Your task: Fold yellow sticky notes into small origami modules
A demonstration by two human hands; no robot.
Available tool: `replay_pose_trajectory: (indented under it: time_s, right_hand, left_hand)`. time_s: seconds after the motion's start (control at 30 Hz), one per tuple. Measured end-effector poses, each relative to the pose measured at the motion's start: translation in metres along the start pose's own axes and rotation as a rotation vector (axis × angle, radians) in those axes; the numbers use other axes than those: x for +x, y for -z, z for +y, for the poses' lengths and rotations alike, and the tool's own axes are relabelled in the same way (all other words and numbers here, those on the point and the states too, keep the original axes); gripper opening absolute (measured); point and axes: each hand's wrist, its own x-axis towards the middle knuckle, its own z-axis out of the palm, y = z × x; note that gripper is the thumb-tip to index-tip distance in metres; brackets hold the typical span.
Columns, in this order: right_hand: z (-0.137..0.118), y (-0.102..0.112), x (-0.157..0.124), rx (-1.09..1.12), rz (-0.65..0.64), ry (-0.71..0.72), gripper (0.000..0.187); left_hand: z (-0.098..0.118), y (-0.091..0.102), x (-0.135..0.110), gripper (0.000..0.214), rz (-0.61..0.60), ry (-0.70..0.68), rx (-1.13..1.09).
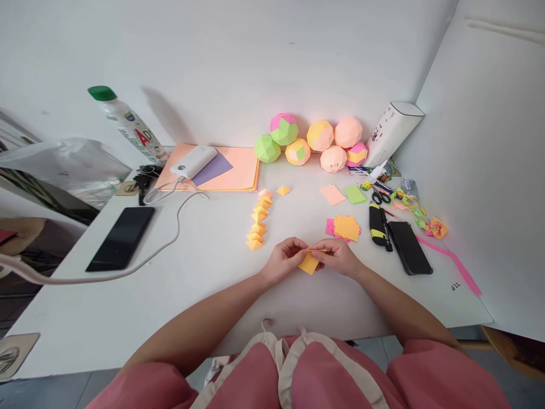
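Note:
Between my two hands is a small orange paper square (309, 264), partly folded, held above the near part of the white table. My left hand (284, 258) pinches its left side with thumb and fingers. On the right side, my right hand (339, 257) grips the paper's upper edge the same way. Just beyond my right hand lies a stack of orange paper squares (346, 228) with pink paper squares (330, 226) under it. To the left of my left hand runs a row of folded orange paper pieces (258, 228), with one single folded piece (283, 191) apart from it.
Several faceted paper balls (284, 129) rest against the back wall. Peach sheets (238, 162), a power bank (193, 162) with a cable, a bottle (136, 130) and a phone (121, 238) are at left. Scissors (380, 197), a cutter (377, 224) and another phone (410, 247) lie at right.

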Motion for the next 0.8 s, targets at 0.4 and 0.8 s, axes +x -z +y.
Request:
replay_pose_trajectory:
  time_s: [0.4, 0.8]
  right_hand:
    - [0.0013, -0.0035, -0.0009, -0.033, -0.028, -0.053, 0.024]
    - [0.0019, 0.0059, 0.0018, 0.029, -0.024, -0.06, 0.025]
  left_hand:
    - [-0.0013, -0.0031, -0.0005, 0.02, -0.138, -0.015, 0.042]
    - [0.0036, 0.0004, 0.0002, 0.02, 0.082, 0.047, 0.026]
